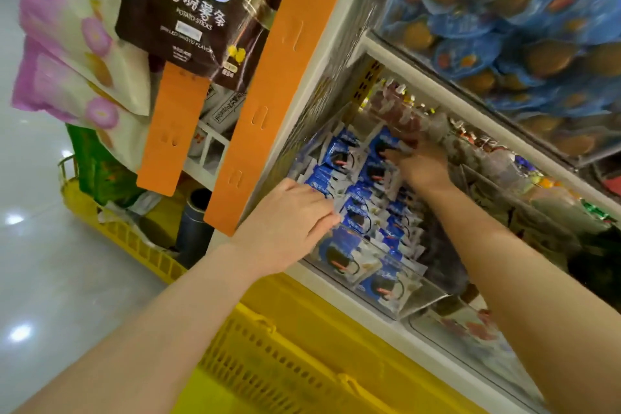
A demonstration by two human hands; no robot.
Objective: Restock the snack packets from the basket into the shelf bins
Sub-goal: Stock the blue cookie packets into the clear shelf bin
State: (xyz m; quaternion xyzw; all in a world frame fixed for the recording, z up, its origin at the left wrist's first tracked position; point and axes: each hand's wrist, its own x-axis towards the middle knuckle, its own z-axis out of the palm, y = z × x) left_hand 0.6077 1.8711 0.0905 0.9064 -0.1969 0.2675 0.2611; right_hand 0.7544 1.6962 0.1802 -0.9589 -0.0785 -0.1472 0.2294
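A white metal shelf unit (331, 57) is filling the right half of the view, tilted. Below its front edge a yellow slatted plastic basket (285, 363) is sitting, and only its rim and wall are showing. The upper shelf compartment is holding a heap of round brown cakes in blue transparent wrappers (504, 10). Under it a clear plastic shelf bin (420, 299) is carrying the blue-and-white snack packets (339, 158), which are standing in close rows from its front wall to its back end.

At the left edge of the shelf unit two flat orange plastic hanging strips (268, 91) are dangling. A dark brown potato-stick bag (188, 20) and pink-and-white bags (67, 44) are hanging beside them.

The left hand (289, 222) is lying flat at the bin's left side, with its fingers straight and pressed together. They are resting on the packets of the front rows.

The right hand (423, 165) is reaching to the bin's back end with its fingertips on the rearmost packets. Blur is hiding whether it is pinching one.
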